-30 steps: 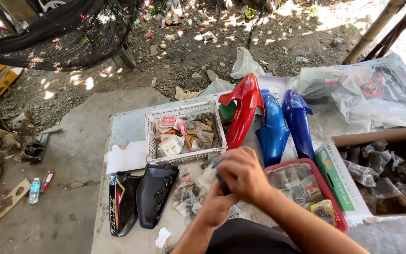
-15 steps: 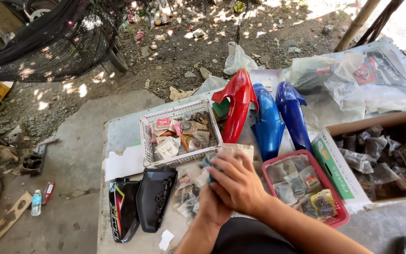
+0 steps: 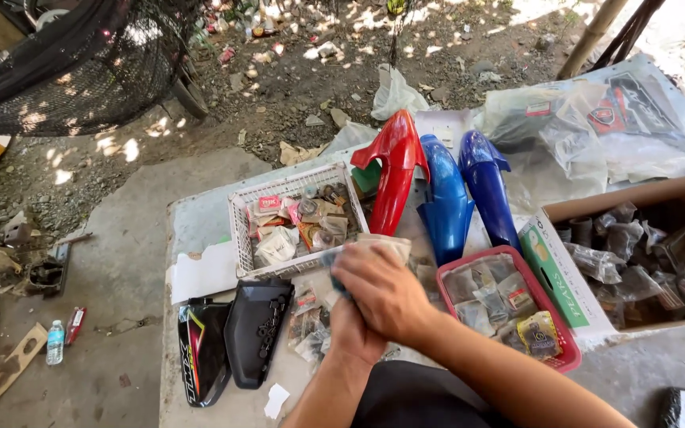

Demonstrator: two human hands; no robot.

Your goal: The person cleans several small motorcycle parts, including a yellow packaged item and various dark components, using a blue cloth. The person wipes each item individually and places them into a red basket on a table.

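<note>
A small plastic-wrapped packet (image 3: 374,247) is clasped over the surface (image 3: 200,222) by both hands: right hand (image 3: 382,289) closed over it, left hand (image 3: 352,333) beneath. Sorting seems partway: white basket (image 3: 241,238) and red tray (image 3: 552,305) are filled; loose packets (image 3: 307,333) are left unsorted.

Outdoors, in dappled sunlight. Grey concrete slab (image 3: 128,261) underfoot, giving way to dirt ground (image 3: 303,71) strewn with litter and stones. Black netting (image 3: 73,71) hanging at upper left. Wooden pole (image 3: 588,32) at upper right. Small water bottle (image 3: 55,342) lying at left.
</note>
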